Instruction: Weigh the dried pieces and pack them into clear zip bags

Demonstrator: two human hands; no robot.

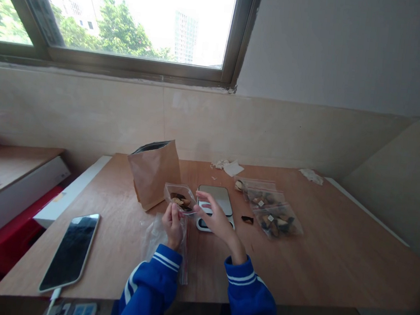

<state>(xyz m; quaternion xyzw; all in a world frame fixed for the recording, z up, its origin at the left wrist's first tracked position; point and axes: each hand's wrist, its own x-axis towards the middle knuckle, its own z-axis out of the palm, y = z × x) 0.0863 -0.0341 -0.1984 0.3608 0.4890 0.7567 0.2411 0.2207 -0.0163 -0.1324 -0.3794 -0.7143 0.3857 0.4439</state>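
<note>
My left hand (172, 225) pinches the near edge of a clear plastic tray (170, 188), holding it above the table. Brown, dried-looking slices (180, 200) lie inside it; their exact kind I cannot make out. My right hand (216, 217) has its fingers apart at the tray's right side, and whether they touch it is unclear. Below that hand stands a white kitchen scale (219, 194), partly covered by it. Clear zip bags (150, 233) lie flat under my left forearm. Just behind the tray, a brown paper pouch (154, 172) stands upright with its top open.
Filled zip bags (280, 221) with small labels overlap right of the scale. One dark loose piece (247, 220) lies beside them. Crumpled white paper (233, 168) is at the back. A phone (71, 250) with a cable lies at the table's left edge.
</note>
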